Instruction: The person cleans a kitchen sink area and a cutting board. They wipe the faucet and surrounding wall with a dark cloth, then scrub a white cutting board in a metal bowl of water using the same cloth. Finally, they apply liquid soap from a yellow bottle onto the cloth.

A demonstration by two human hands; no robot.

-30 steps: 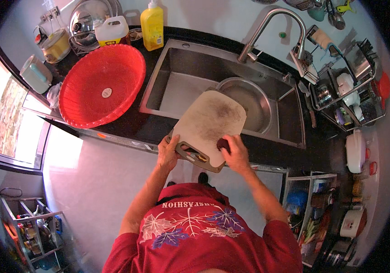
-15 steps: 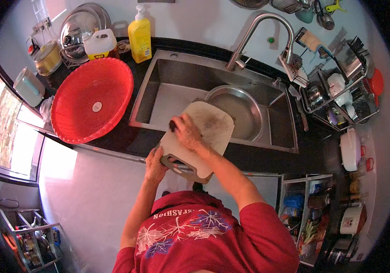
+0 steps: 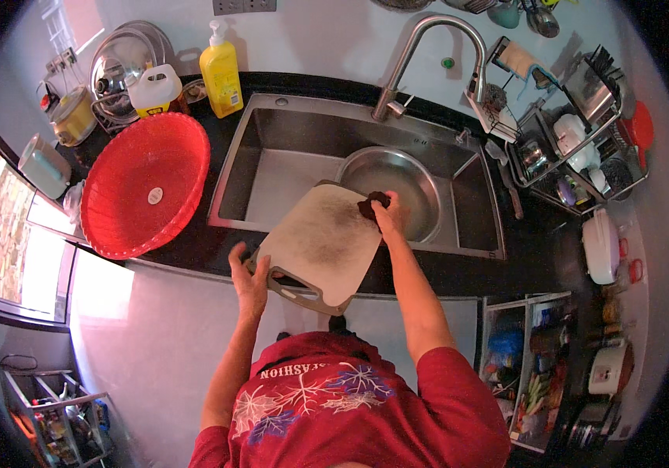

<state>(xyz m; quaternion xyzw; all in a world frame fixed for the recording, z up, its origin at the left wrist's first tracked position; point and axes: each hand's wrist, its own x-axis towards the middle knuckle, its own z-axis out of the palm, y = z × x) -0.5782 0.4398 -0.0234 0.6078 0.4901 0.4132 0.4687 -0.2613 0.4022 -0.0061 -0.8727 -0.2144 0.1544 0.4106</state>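
A cutting board, pale with a grey rim and handle slot, slants across the sink's front edge. Dark smudges mark its upper face. My left hand holds its left near edge between thumb and fingers; the underside is hidden. At the board's far right corner, my right hand is closed on a dark, bunched scrubbing pad pressed to the surface. Behind the board, a round steel basin sits in the sink, its near left part covered.
The steel sink has a curved faucet behind it. A large red basket and a yellow pump bottle stand left of it. On the right are a knife and a dish rack.
My right hand has swept the dark pad from the board's left side to its far right corner. My left hand's fingers have spread at the edge, and the board has shifted slightly.
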